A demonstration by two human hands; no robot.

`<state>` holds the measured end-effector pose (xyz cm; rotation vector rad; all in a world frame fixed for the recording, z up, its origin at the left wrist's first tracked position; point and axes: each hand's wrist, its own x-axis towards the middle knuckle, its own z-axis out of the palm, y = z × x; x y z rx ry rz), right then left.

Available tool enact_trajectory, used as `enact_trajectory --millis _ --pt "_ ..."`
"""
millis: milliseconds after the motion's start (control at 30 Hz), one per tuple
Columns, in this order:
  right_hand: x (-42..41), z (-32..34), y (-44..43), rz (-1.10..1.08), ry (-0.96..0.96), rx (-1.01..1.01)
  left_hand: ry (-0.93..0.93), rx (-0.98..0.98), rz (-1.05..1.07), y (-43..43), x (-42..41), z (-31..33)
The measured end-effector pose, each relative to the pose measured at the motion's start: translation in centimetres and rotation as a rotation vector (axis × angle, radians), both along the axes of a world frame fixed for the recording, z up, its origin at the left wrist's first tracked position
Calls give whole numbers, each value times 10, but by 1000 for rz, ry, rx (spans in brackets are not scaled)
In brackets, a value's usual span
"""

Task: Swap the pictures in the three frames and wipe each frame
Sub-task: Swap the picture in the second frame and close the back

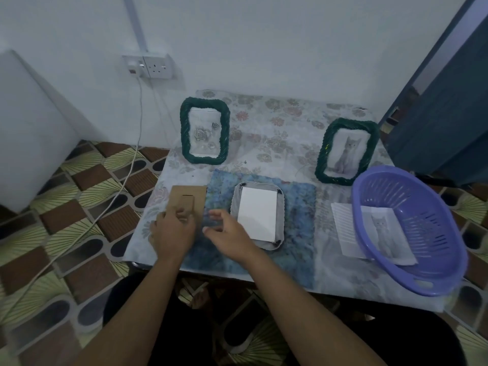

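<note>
A grey frame lies face down on a blue cloth at the middle of the table, and a white sheet rests in its back. Its brown cardboard backing board lies to the left. My left hand holds the board's near end with bent fingers. My right hand hovers over the cloth between board and frame, fingers loose and holding nothing. Two green woven frames stand behind: the left frame shows roses, the right frame a grey cat.
A purple plastic basket sits at the table's right front, with a loose cat print seen through it. The floral tablecloth covers the small table. A wall socket with a white cable is at the left; a dark door stands right.
</note>
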<state>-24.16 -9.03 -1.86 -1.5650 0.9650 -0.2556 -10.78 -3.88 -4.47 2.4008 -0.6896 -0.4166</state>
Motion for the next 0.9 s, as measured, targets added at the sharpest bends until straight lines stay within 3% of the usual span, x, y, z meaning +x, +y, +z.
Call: enact_trajectory --millis 100,300,433,567,733,900 --pt "17 2 10 3 21 94 3 168 37 16 13 0" --pt "32 4 22 -10 -12 236 18 224 -8 26 16 0" --pt "38 -2 24 -18 -13 200 114 80 93 24 16 4" --pt "36 -1 22 -9 -24 239 97 -171 144 26 14 11" --pt "33 -7 14 -33 -10 262 59 -345 132 24 7 29" --pt "19 -3 -2 -222 -107 208 139 -483 104 17 -1 38"
